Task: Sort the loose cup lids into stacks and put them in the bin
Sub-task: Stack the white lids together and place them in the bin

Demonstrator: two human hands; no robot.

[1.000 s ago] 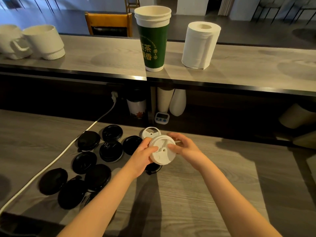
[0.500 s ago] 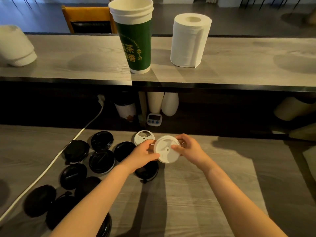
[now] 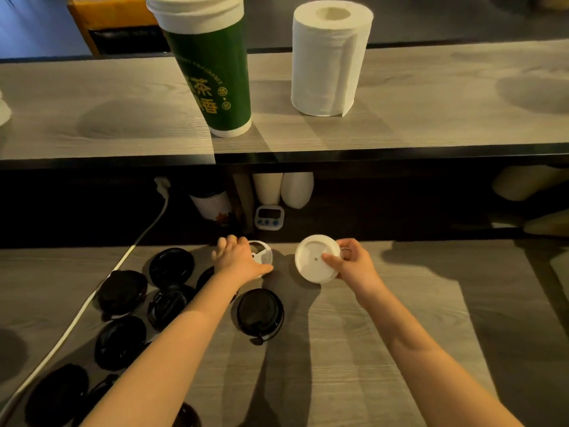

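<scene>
Your right hand (image 3: pixel 354 266) alone pinches the white lid (image 3: pixel 312 263), thumb on its top face and fingers curled behind the rim, holding it just above the counter (image 3: pixel 385 349). Half a second ago both hands shared that lid. Your left hand (image 3: pixel 238 260) has let go and now lies over the second white lid (image 3: pixel 264 252), which is flat on the counter, fingers spread and not yet closed on it. That suggests you are building the white stack first. The black lids (image 3: pixel 260 312) lie loose to the left, unsorted, and no bin is in view, so most of the sorting remains.
</scene>
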